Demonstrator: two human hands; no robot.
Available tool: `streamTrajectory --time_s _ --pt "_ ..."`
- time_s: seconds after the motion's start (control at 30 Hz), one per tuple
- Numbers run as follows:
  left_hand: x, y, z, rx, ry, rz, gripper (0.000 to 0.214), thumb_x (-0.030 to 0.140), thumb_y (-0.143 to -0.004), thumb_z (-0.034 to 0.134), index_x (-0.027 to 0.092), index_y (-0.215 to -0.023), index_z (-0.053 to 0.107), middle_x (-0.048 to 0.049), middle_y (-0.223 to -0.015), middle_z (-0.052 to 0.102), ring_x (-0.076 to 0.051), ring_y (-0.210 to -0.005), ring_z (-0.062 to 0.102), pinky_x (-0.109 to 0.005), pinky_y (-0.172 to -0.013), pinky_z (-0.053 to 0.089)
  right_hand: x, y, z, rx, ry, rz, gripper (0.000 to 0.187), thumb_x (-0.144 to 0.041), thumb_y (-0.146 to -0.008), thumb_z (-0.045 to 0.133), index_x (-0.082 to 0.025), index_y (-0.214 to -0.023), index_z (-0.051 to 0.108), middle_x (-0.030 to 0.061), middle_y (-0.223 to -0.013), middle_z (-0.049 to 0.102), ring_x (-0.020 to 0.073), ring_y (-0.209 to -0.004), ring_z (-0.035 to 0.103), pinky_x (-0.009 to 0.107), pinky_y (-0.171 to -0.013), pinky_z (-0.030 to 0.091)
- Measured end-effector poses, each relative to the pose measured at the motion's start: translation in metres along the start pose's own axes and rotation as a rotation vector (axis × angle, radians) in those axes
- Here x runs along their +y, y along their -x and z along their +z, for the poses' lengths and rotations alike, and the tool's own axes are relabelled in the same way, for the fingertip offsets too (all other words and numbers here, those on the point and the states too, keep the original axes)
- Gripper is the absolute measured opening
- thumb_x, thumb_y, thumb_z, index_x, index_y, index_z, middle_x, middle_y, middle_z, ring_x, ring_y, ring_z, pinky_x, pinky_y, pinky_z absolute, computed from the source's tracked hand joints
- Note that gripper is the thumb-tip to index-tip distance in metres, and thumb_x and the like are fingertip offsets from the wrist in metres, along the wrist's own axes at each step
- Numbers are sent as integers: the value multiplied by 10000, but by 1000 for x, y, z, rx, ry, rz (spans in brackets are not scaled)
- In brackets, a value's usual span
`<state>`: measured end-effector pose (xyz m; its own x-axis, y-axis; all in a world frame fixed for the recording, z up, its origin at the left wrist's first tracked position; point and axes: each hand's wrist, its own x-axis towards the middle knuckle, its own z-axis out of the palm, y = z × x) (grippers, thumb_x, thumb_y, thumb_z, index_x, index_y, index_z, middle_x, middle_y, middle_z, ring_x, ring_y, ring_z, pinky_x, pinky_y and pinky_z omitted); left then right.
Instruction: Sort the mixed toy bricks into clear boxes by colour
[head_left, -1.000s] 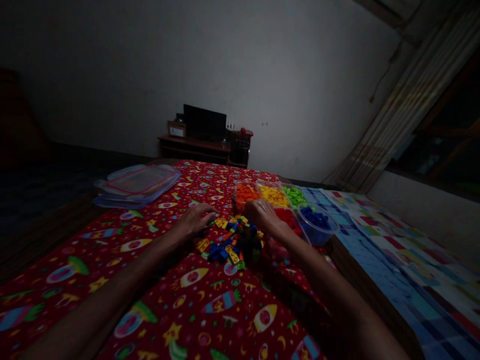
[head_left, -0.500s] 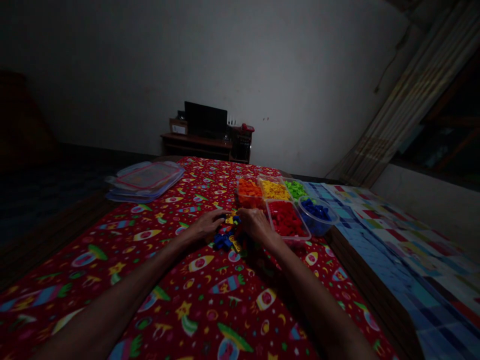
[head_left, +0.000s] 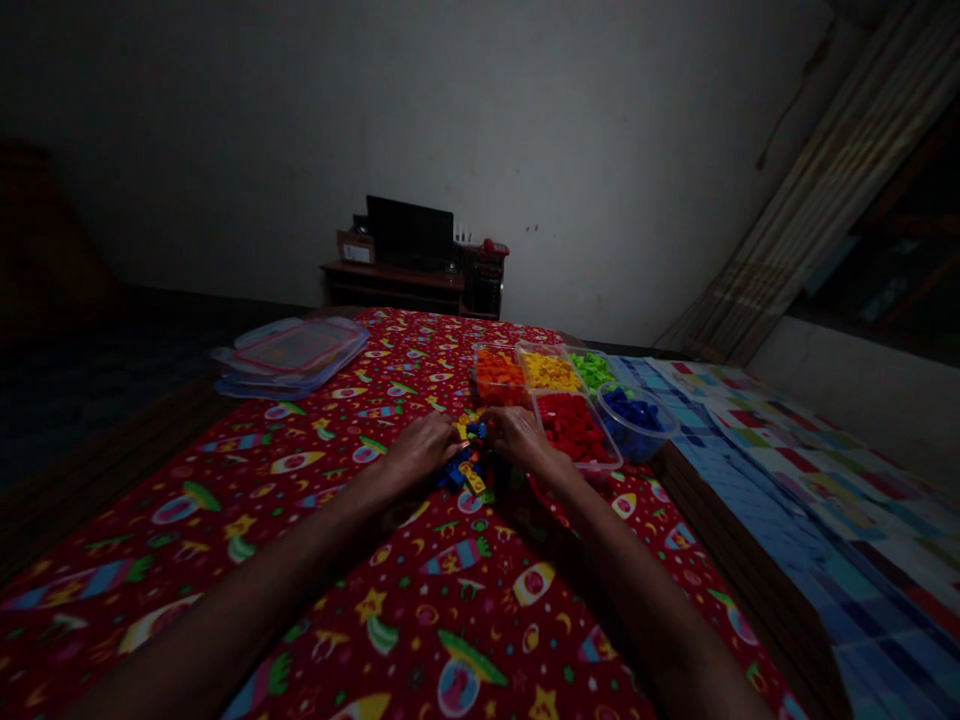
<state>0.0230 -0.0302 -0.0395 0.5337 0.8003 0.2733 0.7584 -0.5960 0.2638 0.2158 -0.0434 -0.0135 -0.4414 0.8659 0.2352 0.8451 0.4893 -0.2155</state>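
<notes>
- L hand (head_left: pixel 421 452) & R hand (head_left: pixel 517 438) flank the mixed brick pile (head_left: pixel 469 470) on the red rocket-print cloth (head_left: pixel 420 600), mid-table.
- Pile lies at 3 o'clock from L fingertips and 9 o'clock from R. Both hands touch it, approx equal reach.
- Pile's long axis runs approx 12–6.
- Fingers of both hands curl inward against the bricks. Can't tell if any brick is pinched, too dark.
- At 1–2 o'clock from pile: orange tub (head_left: pixel 496 372), yellow tub (head_left: pixel 551 372), green tub (head_left: pixel 592 368), red tub (head_left: pixel 574 425) just beside R hand, blue bowl (head_left: pixel 634 416).
- Lid stack (head_left: pixel 289 352) at 10 o'clock, well apart.
</notes>
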Motion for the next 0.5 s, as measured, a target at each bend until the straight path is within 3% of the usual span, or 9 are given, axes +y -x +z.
streamTrajectory --time_s 0.23,0.37,0.5 --pt "1 -8 -2 -21 126 -44 238 304 -836 468 170 -815 664 -25 -719 656 -151 -627 568 -232 -583 372 7 -5 -5 28 -188 79 420 -75 -716 541 -175 -1100 679 56 -862 717 153 -777 631 216 -697 418" --pt "9 -6 10 -40 139 84 246 365 -868 493 185 -855 660 -22 -779 651 -152 -687 580 -225 -613 386 14 -6 -3 55 -224 120 379 -94 -727 558 -149 -1080 687 63 -840 714 142 -724 618 211 -671 421" --pt "9 -4 23 -1 133 209 293 389 -909 455 183 -821 644 -49 -837 605 -163 -773 571 -247 -704 430 15 -6 -5 -12 -213 106 367 -58 -707 547 -137 -1025 711 61 -803 713 134 -684 608 196 -639 400"
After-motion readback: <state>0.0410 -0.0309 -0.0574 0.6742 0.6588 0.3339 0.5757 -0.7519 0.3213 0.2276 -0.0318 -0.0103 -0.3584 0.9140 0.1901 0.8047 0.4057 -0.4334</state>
